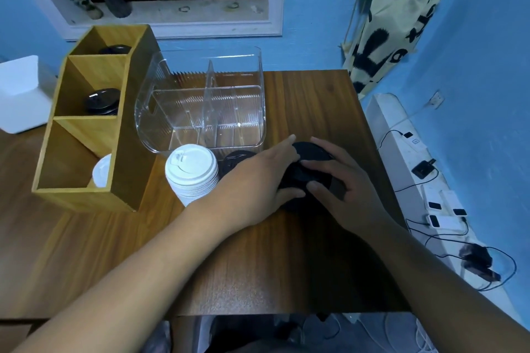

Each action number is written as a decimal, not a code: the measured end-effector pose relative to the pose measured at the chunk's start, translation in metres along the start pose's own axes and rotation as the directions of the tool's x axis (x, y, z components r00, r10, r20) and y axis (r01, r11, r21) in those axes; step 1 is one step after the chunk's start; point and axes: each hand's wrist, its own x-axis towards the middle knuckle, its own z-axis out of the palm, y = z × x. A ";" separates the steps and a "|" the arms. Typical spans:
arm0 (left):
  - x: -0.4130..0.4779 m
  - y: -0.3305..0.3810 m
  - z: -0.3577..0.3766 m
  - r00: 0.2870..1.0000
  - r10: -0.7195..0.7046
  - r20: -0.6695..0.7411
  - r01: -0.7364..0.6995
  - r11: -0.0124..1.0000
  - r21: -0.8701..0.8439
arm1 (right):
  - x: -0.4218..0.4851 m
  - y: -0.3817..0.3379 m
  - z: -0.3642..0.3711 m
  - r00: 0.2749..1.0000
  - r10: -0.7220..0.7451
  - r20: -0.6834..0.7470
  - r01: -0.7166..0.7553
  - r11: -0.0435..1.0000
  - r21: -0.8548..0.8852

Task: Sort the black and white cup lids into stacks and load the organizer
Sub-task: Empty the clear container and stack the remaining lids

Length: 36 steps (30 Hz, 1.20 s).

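Observation:
A stack of black lids [311, 152] sits on the wooden table [286, 266], right of centre. My left hand [258, 183] grips its left side and my right hand [341, 180] grips its right side, fingers curled over the top. A tall stack of white lids [190, 173] stands just left of my left hand. Another black lid [233, 160] lies between the white stack and my left hand, partly hidden. The wooden organizer [86, 195] at the left has three compartments: black lids [116, 49] in the far one, black lids [101, 102] in the middle, a white lid [101, 170] in the near one.
A clear plastic divided bin [258, 129] stands behind the lids, with nothing in it. A white box [20, 94] sits at the far left. Right of the table's edge, power strips and cables [441, 209] lie on the floor. A blue wall lies behind.

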 end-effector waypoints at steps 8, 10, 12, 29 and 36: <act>-0.078 0.028 0.051 0.945 -0.037 -0.324 -0.034 0.977 -0.212 | 0.006 -0.009 -0.014 0.991 0.120 0.060 -0.122 0.992 0.028; -0.096 0.031 0.077 0.951 -0.191 -0.242 0.111 0.944 -0.309 | 0.008 -0.012 -0.017 0.987 0.140 0.077 -0.141 0.990 0.014; -0.098 0.026 0.098 0.935 -0.293 -0.201 0.226 0.927 -0.298 | 0.009 -0.014 -0.019 0.985 0.146 0.090 -0.147 0.989 0.008; -0.007 0.021 0.102 0.858 -0.501 -0.112 0.455 0.844 -0.284 | 0.003 -0.005 -0.025 0.991 0.124 0.047 -0.127 0.990 0.068; -0.003 0.016 0.105 0.878 -0.453 -0.157 0.419 0.884 -0.206 | -0.002 -0.005 -0.021 0.991 0.131 0.000 -0.130 0.991 0.041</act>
